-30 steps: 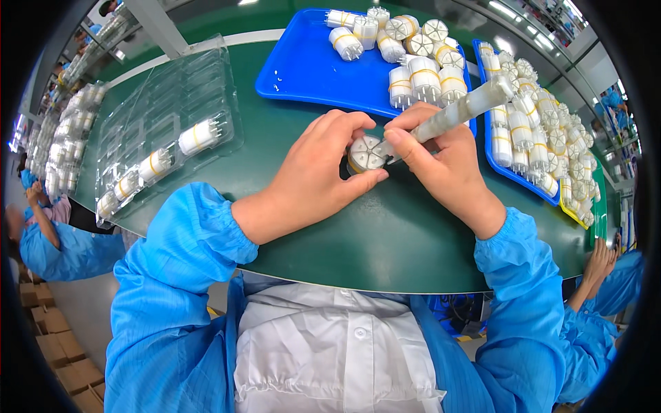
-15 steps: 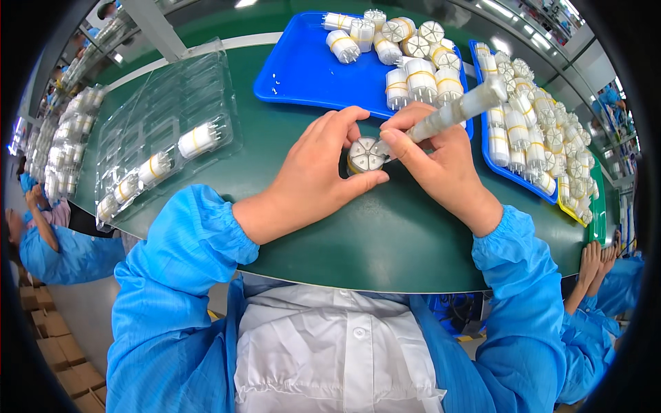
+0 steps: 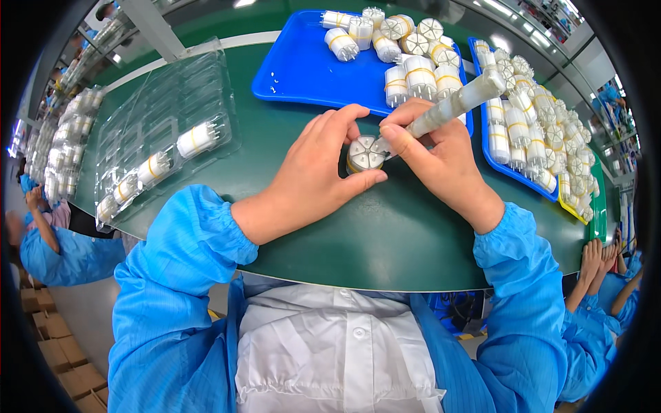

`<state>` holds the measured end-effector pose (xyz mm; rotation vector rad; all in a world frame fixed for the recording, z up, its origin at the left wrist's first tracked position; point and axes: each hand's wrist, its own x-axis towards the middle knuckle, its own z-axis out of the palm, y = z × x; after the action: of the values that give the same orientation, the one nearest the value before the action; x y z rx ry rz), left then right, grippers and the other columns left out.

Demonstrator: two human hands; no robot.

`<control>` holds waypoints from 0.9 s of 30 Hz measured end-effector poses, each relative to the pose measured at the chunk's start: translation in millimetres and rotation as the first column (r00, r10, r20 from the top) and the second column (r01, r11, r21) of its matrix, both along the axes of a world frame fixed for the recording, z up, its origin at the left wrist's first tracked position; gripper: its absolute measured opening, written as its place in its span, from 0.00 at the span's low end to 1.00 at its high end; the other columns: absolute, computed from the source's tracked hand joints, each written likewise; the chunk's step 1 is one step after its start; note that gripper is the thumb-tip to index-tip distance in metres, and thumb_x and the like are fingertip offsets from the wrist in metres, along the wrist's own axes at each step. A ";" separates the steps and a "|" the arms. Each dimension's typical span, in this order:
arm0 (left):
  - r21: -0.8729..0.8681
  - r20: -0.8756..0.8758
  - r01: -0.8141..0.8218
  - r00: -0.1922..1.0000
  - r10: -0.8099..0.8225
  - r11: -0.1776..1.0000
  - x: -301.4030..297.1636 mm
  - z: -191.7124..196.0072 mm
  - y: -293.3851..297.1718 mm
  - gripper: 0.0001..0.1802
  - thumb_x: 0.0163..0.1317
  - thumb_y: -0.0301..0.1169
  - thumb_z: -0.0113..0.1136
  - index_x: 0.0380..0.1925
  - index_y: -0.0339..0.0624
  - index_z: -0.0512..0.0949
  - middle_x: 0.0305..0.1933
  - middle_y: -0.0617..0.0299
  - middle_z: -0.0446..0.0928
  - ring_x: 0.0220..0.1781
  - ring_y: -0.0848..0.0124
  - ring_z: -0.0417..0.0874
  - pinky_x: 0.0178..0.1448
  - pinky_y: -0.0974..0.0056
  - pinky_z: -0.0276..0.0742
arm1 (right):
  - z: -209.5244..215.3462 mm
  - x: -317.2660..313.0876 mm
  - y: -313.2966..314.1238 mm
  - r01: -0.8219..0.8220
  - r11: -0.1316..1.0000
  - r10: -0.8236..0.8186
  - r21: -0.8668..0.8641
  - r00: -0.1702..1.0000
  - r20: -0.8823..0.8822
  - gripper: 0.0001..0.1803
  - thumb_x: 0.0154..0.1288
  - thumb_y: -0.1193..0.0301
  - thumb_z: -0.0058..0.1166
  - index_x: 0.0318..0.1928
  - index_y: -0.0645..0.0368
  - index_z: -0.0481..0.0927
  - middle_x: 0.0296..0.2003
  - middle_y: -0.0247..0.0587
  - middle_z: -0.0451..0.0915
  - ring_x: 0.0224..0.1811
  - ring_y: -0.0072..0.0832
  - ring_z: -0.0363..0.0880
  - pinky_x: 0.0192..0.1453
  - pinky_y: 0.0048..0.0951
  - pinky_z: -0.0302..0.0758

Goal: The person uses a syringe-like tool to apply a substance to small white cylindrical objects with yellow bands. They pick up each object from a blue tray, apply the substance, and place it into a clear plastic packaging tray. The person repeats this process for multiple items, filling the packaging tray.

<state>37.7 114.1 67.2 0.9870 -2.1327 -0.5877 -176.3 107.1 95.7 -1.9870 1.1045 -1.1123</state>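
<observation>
One green table (image 3: 330, 234) | brown boxes (image 3: 65, 352) on floor (image 3: 88, 306) | left hand (image 3: 306, 158) pinching cylinder (image 3: 365, 154) | right hand (image 3: 447, 165) pinching tool (image 3: 458, 104)

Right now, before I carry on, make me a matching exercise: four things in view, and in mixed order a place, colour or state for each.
Things:
1. left hand
2. right hand
3. clear tray
4. table

Descriptions:
A. grips a stick-like tool
B. dark green
C. curled around one white cylinder
D. holds a row of cylinders

Pairs: 1-C, 2-A, 3-D, 4-B
</observation>
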 end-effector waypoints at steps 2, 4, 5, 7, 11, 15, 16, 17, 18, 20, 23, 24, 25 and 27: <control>0.006 -0.093 0.033 0.995 -0.032 0.999 0.6 -5.2 1.9 0.41 0.55 0.22 0.70 0.69 0.38 0.62 0.59 0.51 0.79 0.58 0.64 0.80 0.62 0.62 0.75 | 2.6 0.2 0.1 0.006 0.999 -0.008 0.032 0.998 0.060 0.08 0.69 0.70 0.62 0.39 0.62 0.83 0.29 0.32 0.81 0.29 0.18 0.77 0.34 0.24 0.73; 0.021 -0.181 0.098 0.979 -0.093 0.995 1.9 -5.0 1.4 0.42 0.55 0.23 0.72 0.69 0.38 0.63 0.56 0.53 0.79 0.58 0.64 0.80 0.61 0.61 0.75 | 9.4 -0.1 0.7 0.005 0.996 -0.019 0.085 0.985 0.174 0.07 0.69 0.70 0.62 0.39 0.62 0.83 0.29 0.32 0.81 0.30 0.18 0.76 0.34 0.24 0.73; 0.028 -0.225 0.131 0.967 -0.122 0.991 2.1 -5.4 1.6 0.42 0.55 0.23 0.73 0.69 0.38 0.63 0.55 0.54 0.79 0.57 0.64 0.80 0.61 0.61 0.75 | 9.6 0.3 0.8 0.003 0.995 -0.023 0.101 0.980 0.197 0.08 0.69 0.70 0.62 0.38 0.62 0.83 0.29 0.30 0.81 0.30 0.18 0.76 0.35 0.23 0.74; 0.016 -0.231 0.143 0.964 -0.135 0.990 1.6 -8.4 1.4 0.42 0.55 0.24 0.74 0.69 0.38 0.63 0.54 0.54 0.79 0.58 0.64 0.80 0.61 0.61 0.76 | 2.7 0.0 -1.7 -0.005 1.000 0.002 0.018 0.991 0.134 0.08 0.69 0.70 0.62 0.37 0.62 0.83 0.28 0.31 0.81 0.30 0.18 0.76 0.34 0.23 0.73; 0.010 -0.233 0.142 0.963 -0.136 0.990 -1.8 -3.2 2.4 0.39 0.56 0.25 0.74 0.66 0.38 0.66 0.57 0.54 0.76 0.59 0.63 0.79 0.61 0.60 0.76 | 0.3 -3.0 -2.4 -0.032 0.999 0.032 0.014 0.999 0.014 0.08 0.69 0.70 0.61 0.37 0.62 0.83 0.29 0.33 0.81 0.30 0.17 0.76 0.34 0.23 0.72; 0.036 -0.136 0.152 0.980 -0.146 0.988 1.5 -8.1 -2.0 0.32 0.57 0.27 0.73 0.61 0.37 0.70 0.57 0.52 0.74 0.58 0.58 0.79 0.60 0.60 0.76 | -2.5 -0.1 -2.1 -0.015 0.998 0.015 -0.056 1.000 -0.009 0.07 0.69 0.70 0.61 0.37 0.61 0.83 0.30 0.34 0.81 0.32 0.18 0.76 0.34 0.23 0.72; -0.005 -0.135 0.139 0.981 -0.138 0.990 1.5 -10.2 -1.8 0.31 0.57 0.28 0.73 0.59 0.37 0.71 0.57 0.51 0.74 0.57 0.57 0.79 0.59 0.60 0.76 | -1.2 0.2 -0.6 0.001 0.999 0.000 -0.048 1.000 0.015 0.06 0.69 0.71 0.61 0.37 0.61 0.83 0.31 0.34 0.81 0.32 0.18 0.77 0.35 0.24 0.72; -0.042 -0.123 0.108 0.986 -0.113 0.993 6.7 -10.2 -0.3 0.29 0.58 0.29 0.73 0.58 0.37 0.72 0.57 0.51 0.74 0.57 0.56 0.79 0.59 0.59 0.76 | -3.9 4.6 -0.9 -0.001 0.999 0.003 -0.038 0.999 0.050 0.06 0.69 0.71 0.60 0.37 0.61 0.83 0.31 0.34 0.81 0.33 0.19 0.77 0.35 0.24 0.72; 0.012 -0.113 0.102 0.988 -0.100 0.995 9.3 -6.5 4.4 0.29 0.59 0.30 0.71 0.58 0.37 0.71 0.56 0.49 0.74 0.55 0.53 0.79 0.58 0.58 0.76 | -2.9 4.0 3.1 0.060 0.991 -0.074 0.123 0.991 0.113 0.05 0.70 0.72 0.59 0.37 0.61 0.84 0.32 0.34 0.82 0.34 0.20 0.78 0.38 0.24 0.73; -0.050 -0.138 0.104 0.984 -0.110 0.993 12.6 -7.9 5.8 0.27 0.61 0.28 0.69 0.59 0.37 0.71 0.55 0.48 0.74 0.55 0.51 0.79 0.58 0.56 0.76 | -0.1 -4.5 4.1 0.052 0.997 -0.047 -0.060 0.995 0.082 0.04 0.70 0.75 0.59 0.37 0.63 0.82 0.33 0.34 0.81 0.34 0.20 0.77 0.37 0.25 0.72; -0.115 -0.127 -0.002 0.992 -0.013 0.993 28.4 -5.6 12.1 0.27 0.62 0.26 0.66 0.60 0.36 0.70 0.56 0.46 0.74 0.55 0.49 0.79 0.58 0.56 0.77 | -11.2 3.2 9.8 -0.034 0.988 0.028 -0.153 0.999 -0.044 0.03 0.67 0.76 0.60 0.36 0.63 0.82 0.32 0.38 0.80 0.33 0.25 0.78 0.36 0.27 0.72; -0.131 -0.107 -0.082 0.992 0.068 0.988 38.2 -5.2 13.2 0.27 0.62 0.25 0.65 0.61 0.37 0.70 0.56 0.46 0.74 0.55 0.49 0.79 0.58 0.56 0.77 | -19.8 6.1 10.3 -0.093 0.971 0.078 -0.221 0.994 -0.076 0.03 0.66 0.76 0.61 0.36 0.63 0.82 0.32 0.39 0.80 0.33 0.27 0.78 0.36 0.28 0.73; -0.147 -0.094 -0.149 0.986 0.136 0.978 49.9 -7.6 13.9 0.27 0.62 0.25 0.65 0.61 0.37 0.70 0.56 0.46 0.74 0.55 0.49 0.79 0.59 0.55 0.77 | -28.8 7.8 12.7 -0.100 0.976 0.083 -0.196 0.992 -0.092 0.03 0.65 0.76 0.62 0.36 0.63 0.82 0.31 0.40 0.80 0.33 0.31 0.79 0.36 0.30 0.73; -0.194 -0.083 -0.263 0.964 0.251 0.945 69.6 -11.0 11.5 0.27 0.63 0.23 0.64 0.62 0.37 0.70 0.56 0.46 0.74 0.55 0.49 0.79 0.59 0.55 0.76 | -31.1 11.8 15.2 -0.147 0.974 0.120 -0.173 0.980 -0.156 0.05 0.65 0.74 0.63 0.36 0.63 0.82 0.31 0.40 0.80 0.30 0.28 0.79 0.32 0.30 0.73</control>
<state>107.2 125.6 56.1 1.0952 -1.9276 -0.2598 -164.5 122.3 64.6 -2.2816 0.9512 -1.0450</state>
